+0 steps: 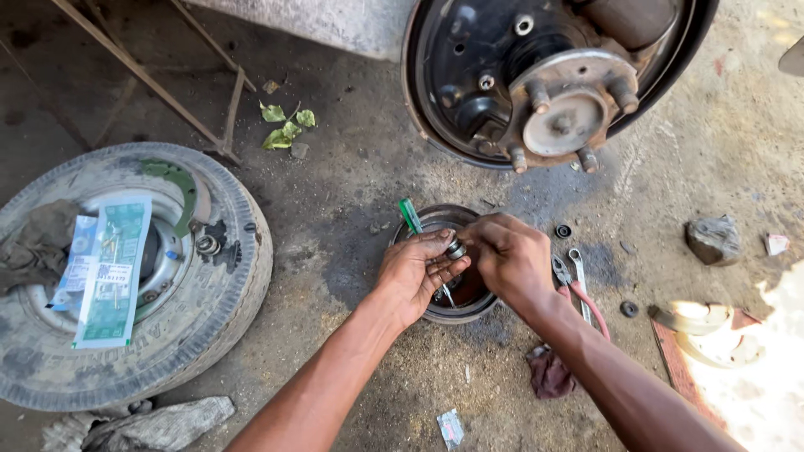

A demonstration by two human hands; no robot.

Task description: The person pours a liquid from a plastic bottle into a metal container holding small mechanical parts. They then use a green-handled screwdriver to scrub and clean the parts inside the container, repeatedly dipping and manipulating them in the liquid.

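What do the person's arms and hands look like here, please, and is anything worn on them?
Both arms are bare as far up as the picture shows: no sleeves, gloves, watch or bands. The left hand and right hand are bare too, with no rings visible. The forearms are lean and enter from the bottom edge. Whether the fingers are greasy cannot be told.

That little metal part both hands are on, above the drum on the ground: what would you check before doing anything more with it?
1. Grip on the metal part: ok, left hand and right hand both pinch it.
2. Part over the drum, not the dirt: ok.
3. Part clean: cannot tell, too small.
4. Tools near: ok, pliers and wrench lie right of the drum.
5. Rag near: ok, by the right forearm.
6. Ground tidy: not ok, a washer and a stone lie loose near the hub.
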